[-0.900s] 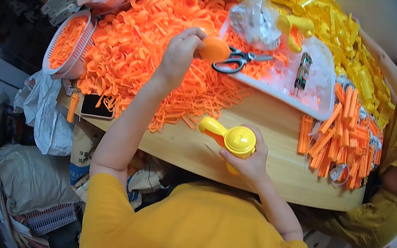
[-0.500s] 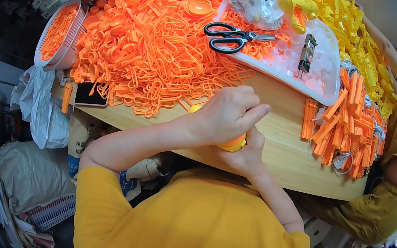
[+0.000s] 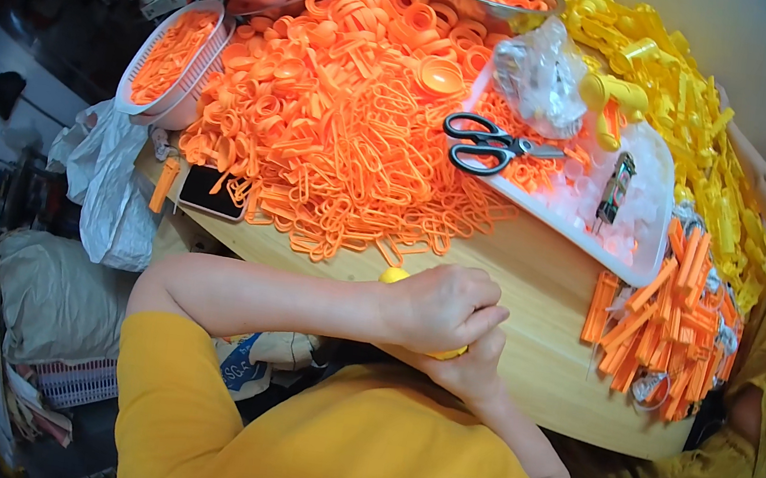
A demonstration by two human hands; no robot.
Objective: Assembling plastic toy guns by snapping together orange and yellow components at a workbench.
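dark phone screen (image 3: 212, 192) at table's left edge; clear crumpled bag (image 3: 542, 76) above scissors (image 3: 494, 144).

L hand (image 3: 437, 306) is curled into a loose fist, knuckles up, fingers (image 3: 479, 317) folded down toward 3 o'clock. L forearm is laid nearly level, running in from 9 o'clock, elbow bent sharply at the yellow sleeve. R hand (image 3: 468, 366) is tucked directly beneath the L, touching it, mostly covered; only its back and wrist are seen. R forearm is drawn up from 5 o'clock. Both hands are pressed together, closed.
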